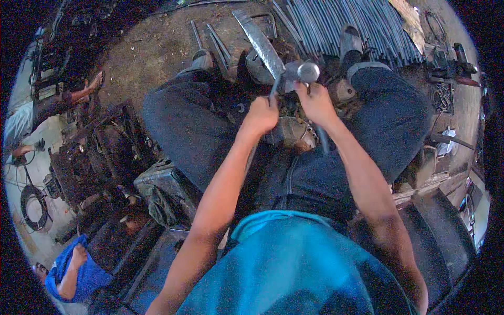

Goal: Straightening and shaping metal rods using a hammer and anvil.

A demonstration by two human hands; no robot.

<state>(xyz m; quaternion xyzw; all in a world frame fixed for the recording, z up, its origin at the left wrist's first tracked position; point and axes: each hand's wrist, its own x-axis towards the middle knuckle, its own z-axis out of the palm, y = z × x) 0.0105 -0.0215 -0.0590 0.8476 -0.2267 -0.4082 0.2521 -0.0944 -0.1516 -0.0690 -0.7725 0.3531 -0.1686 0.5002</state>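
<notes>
**Blade in your left hand, hammer in your right**

In the head view, the long, flat metal blade (261, 46) is out in front of you, between your feet, slanting up and to the left. The fingers of your left hand (262, 114) are clenched around the narrow shank at its near end. Just to the right of that shank, the fingers of your right hand (316, 106) wrap the hammer (308, 72) close below its head. Hammer and blade overlap from above, so you cannot tell whether they touch.

The blade looks stiff and fairly heavy for its width, with its weight probably well forward of your grip, so its far end is likely to dip or twist. The shank seems the right place to hold it; clench firmly, since smooth metal may slip, and keep skin off the long edges, which could be sharp. The hammer looks head-heavy, so your short grip should steady it.

Right of the blade lies a bundle of metal rods (362, 29); to its left are a few loose bars (218, 42) on the dirt floor (142, 58).
</notes>
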